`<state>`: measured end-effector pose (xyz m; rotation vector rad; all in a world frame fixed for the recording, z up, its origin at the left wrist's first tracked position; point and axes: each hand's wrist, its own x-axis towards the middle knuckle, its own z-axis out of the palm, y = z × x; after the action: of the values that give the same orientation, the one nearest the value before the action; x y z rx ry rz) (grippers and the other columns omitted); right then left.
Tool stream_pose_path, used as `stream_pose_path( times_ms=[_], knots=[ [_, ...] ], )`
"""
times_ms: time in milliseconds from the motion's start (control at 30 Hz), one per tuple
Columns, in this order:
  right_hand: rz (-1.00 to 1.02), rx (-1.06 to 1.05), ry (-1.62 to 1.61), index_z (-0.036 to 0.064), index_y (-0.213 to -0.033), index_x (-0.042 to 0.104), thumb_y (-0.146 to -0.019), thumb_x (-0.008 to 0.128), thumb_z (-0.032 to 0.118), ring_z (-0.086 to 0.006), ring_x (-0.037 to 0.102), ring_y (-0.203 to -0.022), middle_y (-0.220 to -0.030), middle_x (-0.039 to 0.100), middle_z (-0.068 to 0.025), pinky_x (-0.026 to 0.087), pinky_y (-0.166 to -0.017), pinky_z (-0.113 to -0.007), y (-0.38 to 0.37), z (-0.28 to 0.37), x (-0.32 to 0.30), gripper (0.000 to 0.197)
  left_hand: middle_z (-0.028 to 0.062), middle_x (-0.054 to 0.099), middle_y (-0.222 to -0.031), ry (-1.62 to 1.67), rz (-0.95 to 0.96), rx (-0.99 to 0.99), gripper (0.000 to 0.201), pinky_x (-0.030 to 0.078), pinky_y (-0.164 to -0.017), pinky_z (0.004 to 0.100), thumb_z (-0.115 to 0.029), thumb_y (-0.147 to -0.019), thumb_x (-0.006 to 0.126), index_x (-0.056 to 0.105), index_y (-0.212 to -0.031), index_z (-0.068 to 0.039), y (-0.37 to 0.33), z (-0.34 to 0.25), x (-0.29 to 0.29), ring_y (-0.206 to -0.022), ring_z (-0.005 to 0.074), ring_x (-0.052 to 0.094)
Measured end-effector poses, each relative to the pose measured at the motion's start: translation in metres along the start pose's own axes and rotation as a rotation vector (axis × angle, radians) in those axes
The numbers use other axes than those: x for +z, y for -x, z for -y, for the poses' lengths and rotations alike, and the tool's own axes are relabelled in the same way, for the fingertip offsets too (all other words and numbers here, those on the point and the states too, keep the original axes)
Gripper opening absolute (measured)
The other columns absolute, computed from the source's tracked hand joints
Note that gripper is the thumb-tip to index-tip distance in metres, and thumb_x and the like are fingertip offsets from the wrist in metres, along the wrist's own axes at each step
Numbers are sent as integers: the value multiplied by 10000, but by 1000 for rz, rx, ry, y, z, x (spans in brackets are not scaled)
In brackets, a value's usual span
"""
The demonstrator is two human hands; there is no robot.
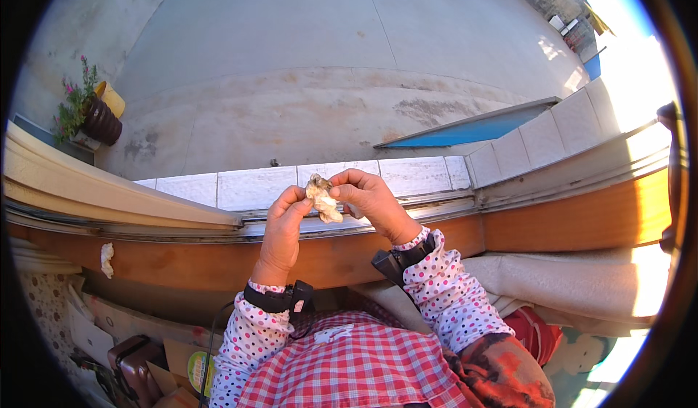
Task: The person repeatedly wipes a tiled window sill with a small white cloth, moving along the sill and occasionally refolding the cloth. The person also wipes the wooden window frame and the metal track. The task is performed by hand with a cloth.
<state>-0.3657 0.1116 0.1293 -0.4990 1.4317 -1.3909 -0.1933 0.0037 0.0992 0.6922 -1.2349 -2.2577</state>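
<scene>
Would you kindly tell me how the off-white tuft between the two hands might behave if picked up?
The off-white tuft is probably floppy, since its lower end looks loose and uneven. It seems light, as the left hand and right hand only pinch it. Its ragged edges suggest it might tear.

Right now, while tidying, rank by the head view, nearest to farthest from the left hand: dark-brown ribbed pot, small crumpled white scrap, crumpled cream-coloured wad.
1. Crumpled cream-coloured wad: pinched by the left hand.
2. Small crumpled white scrap: left, on the brown wooden ledge.
3. Dark-brown ribbed pot: outside, at left.
</scene>
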Motion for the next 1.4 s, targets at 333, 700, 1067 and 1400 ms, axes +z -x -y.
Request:
stream_pose_path(
  times_ms=[333,700,1067,1400],
  knots=[
    [-84,-40,-51,51,-971,679,-949,707,164,-54,557,-611,-770,635,16,403,-522,-209,-8,-3,5,118,89,668,-920,-1037,-286,630,169,477,-854,415,-89,-849,779,647,-947,-48,14,-4,23,-901,294,633],
    [5,122,-188,66,-940,658,-977,655,227,-58,540,-641,-775,598,23,401,-550,-225,-5,-7,-5,165,83,694,-836,-752,-357,346,40,523,-714,316,-12,-902,684,650,-895,9,10,-1,18,-761,191,662],
    [34,79,-100,69,-967,691,-941,678,134,-56,563,-657,-850,673,2,438,-570,-204,-4,-7,-5,71,67,702,-919,-58,-159,-7,80,548,-854,313,-54,-973,611,644,-934,7,6,3,8,-878,142,667],
    [101,205,-330,59,-985,701,-924,687,89,-87,630,-683,-854,695,-12,501,-607,-221,0,-24,-34,70,97,699,-979,271,-116,-199,106,584,-881,358,-105,-997,621,649,-1017,-5,0,23,4,-913,184,686]
  ],
)
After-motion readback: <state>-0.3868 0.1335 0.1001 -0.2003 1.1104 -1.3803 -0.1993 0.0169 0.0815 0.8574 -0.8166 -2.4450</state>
